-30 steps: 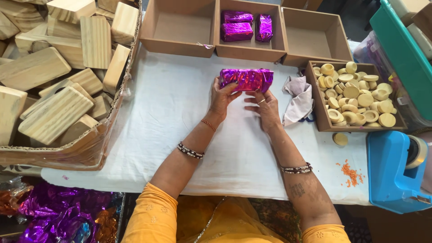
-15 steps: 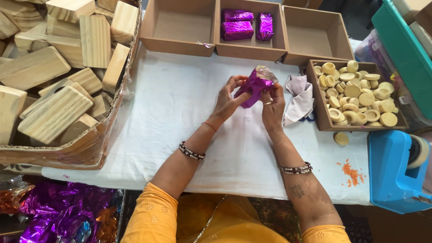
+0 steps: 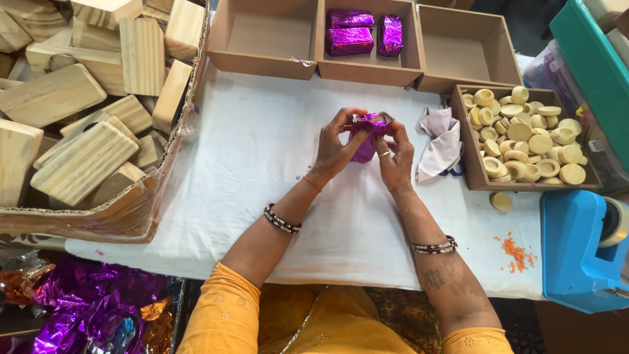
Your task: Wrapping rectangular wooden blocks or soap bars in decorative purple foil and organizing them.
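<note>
You have turned the purple foil-wrapped block (image 3: 367, 137) upright from lying flat; your left hand (image 3: 337, 147) and right hand (image 3: 396, 157) both grip it, pinching foil at its top end.

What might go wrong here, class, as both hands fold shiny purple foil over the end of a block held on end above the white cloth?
1. The thin purple foil wrap could tear where the left hand and right hand pinch its top edge.
2. Held clear of the white cloth-covered table, the block might slip from the grip and drop.
</note>
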